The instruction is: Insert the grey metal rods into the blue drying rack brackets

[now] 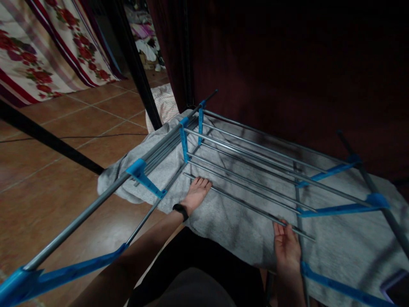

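Head view: left hand (198,192) curled over metal rod (243,204), right hand (286,245) half-closed round four-o'clock stretch; drying-rack bars (223,143) crowd twelve, grey blanket (236,232) edge open at six.

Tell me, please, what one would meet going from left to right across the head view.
Floral curtain, black wristband, left hand laid over a metal rod, right hand holding that same rod, purple-edged device at the lower right corner.
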`<state>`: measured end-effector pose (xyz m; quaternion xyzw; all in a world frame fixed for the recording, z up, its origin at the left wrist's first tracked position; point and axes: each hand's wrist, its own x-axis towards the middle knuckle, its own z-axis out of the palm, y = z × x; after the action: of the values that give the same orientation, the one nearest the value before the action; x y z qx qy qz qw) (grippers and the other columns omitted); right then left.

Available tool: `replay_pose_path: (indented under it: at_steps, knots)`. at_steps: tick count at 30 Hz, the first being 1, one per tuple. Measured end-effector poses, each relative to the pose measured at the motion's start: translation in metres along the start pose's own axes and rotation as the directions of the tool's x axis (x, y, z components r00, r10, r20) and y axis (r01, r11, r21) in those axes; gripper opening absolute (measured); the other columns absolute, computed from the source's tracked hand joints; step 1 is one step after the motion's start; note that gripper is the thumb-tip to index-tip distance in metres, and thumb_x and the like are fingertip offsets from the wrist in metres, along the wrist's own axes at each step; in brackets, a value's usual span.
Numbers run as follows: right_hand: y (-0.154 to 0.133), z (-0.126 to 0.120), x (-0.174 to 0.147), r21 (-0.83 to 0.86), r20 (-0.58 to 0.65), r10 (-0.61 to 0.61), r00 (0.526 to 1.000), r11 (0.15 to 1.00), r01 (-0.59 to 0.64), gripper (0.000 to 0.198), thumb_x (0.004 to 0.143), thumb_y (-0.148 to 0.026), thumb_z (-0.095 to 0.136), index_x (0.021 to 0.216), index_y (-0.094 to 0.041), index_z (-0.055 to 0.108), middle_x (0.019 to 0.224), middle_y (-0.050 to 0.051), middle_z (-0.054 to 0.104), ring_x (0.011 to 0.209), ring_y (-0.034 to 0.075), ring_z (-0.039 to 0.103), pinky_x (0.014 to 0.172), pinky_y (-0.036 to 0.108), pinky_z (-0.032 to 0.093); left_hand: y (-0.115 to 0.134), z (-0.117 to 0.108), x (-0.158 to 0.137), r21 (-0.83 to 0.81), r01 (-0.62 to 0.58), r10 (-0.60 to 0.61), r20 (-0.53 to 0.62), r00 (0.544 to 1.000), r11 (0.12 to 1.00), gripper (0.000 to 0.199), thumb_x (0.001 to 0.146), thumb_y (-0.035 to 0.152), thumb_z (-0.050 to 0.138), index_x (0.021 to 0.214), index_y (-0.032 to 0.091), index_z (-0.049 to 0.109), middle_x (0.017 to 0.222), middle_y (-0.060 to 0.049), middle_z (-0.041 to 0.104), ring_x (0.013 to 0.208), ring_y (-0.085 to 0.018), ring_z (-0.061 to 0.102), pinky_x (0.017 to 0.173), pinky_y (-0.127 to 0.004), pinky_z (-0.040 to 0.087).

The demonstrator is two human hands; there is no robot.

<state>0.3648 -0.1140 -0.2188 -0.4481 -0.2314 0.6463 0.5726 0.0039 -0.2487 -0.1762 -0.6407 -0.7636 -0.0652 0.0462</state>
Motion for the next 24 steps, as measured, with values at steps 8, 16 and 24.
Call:
replay_pose_path:
  at_steps: [8, 16, 24]
  knots:
    - [0.007, -0.001, 0.002, 0.018, -0.069, -0.008, 0.998, 1.0, 0.009, 0.015, 0.078, -0.028, 0.079, 0.091, -0.026, 0.072, 0.095, -0.001, 0.074, 0.096, 0.017, 0.07, 0.109, 0.042, 0.048, -0.004, 0.007, -0.001, -0.005, 0.025, -0.025, -0.056, 0.998, 1.0, 0.037, 0.098, 0.01, 0.037, 0.127, 0.021, 0.056, 0.113, -0.007, 0.061, 0.111, -0.022, 0.053, 0.112, -0.043, 0.034]
    - [0.008, 0.0, 0.001, 0.051, -0.007, -0.017, 1.0, 0.999, 0.017, 0.015, 0.076, -0.023, 0.08, 0.088, -0.023, 0.072, 0.093, 0.0, 0.075, 0.095, 0.018, 0.071, 0.11, 0.042, 0.047, -0.006, 0.008, -0.001, 0.003, 0.21, -0.209, -0.116, 0.971, 0.978, 0.033, 0.096, 0.01, 0.04, 0.118, 0.02, 0.062, 0.117, -0.009, 0.064, 0.115, -0.026, 0.053, 0.115, -0.054, 0.029]
    - [0.012, 0.002, -0.005, 0.06, 0.048, -0.086, 0.995, 0.995, 0.083, 0.016, 0.076, -0.024, 0.079, 0.09, -0.022, 0.071, 0.099, 0.001, 0.075, 0.101, 0.017, 0.07, 0.11, 0.04, 0.048, -0.006, 0.007, -0.001, 0.0, 0.238, -0.236, -0.134, 0.963, 0.971, 0.038, 0.094, 0.008, 0.038, 0.12, 0.022, 0.062, 0.12, -0.009, 0.065, 0.118, -0.027, 0.053, 0.117, -0.057, 0.024]
